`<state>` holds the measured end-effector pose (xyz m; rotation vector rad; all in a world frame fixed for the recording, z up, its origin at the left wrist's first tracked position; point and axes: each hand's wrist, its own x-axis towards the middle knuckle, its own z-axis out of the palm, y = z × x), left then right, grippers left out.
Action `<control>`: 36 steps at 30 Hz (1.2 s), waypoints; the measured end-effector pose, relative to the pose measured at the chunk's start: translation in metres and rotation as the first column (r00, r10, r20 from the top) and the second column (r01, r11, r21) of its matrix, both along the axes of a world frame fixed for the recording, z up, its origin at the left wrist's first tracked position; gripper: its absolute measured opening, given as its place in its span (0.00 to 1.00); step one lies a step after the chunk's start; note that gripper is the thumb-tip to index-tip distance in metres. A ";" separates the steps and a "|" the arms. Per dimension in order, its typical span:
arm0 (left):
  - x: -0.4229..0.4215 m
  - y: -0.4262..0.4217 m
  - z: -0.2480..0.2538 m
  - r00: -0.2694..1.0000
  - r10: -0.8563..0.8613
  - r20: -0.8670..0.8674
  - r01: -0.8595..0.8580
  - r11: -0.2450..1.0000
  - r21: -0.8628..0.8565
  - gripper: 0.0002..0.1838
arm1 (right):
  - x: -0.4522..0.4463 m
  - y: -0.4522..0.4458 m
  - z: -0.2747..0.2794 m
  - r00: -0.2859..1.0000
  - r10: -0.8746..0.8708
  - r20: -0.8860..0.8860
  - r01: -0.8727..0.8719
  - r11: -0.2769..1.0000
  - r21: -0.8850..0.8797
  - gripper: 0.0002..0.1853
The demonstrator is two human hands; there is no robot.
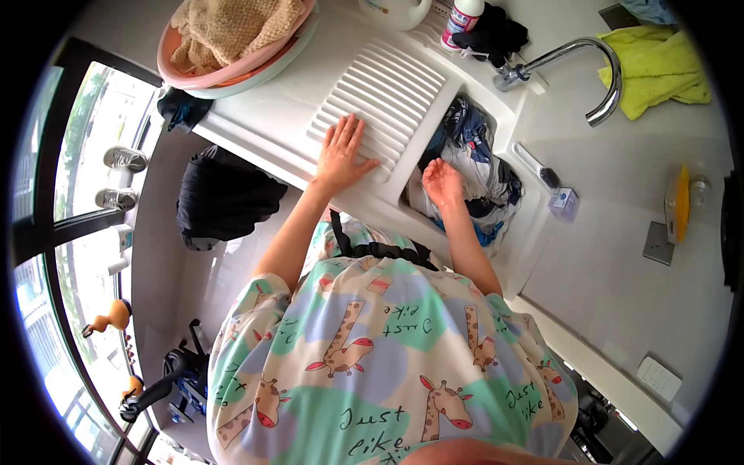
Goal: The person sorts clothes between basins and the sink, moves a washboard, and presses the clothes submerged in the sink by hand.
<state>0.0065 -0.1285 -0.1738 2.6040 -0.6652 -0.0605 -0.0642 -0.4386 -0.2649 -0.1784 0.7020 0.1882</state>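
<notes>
My left hand lies flat with fingers spread on the lower part of the white ribbed washboard. My right hand is over the laundry sink, palm turned up and fingers loosely curled; nothing shows in it. Below and around it, a heap of grey, white and dark clothes fills the basin. A curved chrome faucet stands at the back right of the sink, its spout swung away from the basin.
Stacked basins with a beige knitted cloth stand at the upper left. Behind the sink are a white bottle and a black cloth. A brush, small box and yellow-green towel lie right. Dark clothing hangs left.
</notes>
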 end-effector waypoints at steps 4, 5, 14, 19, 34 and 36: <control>0.022 0.032 0.000 0.993 0.112 0.045 -0.110 0.993 -0.039 0.50 | 0.019 0.063 0.079 0.924 0.353 0.148 -0.312 0.919 -0.241 0.20; 0.028 0.044 -0.001 0.982 0.170 0.086 -0.168 0.985 -0.032 0.49 | 0.023 0.084 0.107 0.884 0.438 0.161 -0.384 0.879 -0.284 0.21; 0.070 0.081 -0.018 0.848 0.519 0.107 -0.528 0.845 0.086 0.51 | 0.019 0.097 0.118 0.944 0.321 -0.079 -0.293 0.702 -0.649 0.24; 0.039 0.014 -0.016 0.887 0.456 0.073 -0.461 0.884 0.072 0.48 | -0.003 0.040 0.039 0.958 -0.053 -0.282 -0.158 0.722 -0.674 0.22; 0.050 0.040 -0.022 0.890 0.449 0.073 -0.452 0.891 0.039 0.49 | 0.038 0.023 0.055 0.998 -0.048 0.043 0.045 0.998 0.052 0.25; 0.073 0.060 -0.023 0.899 0.427 0.098 -0.435 0.898 0.070 0.51 | 0.068 0.057 0.128 0.997 0.028 0.069 -0.018 0.991 -0.134 0.26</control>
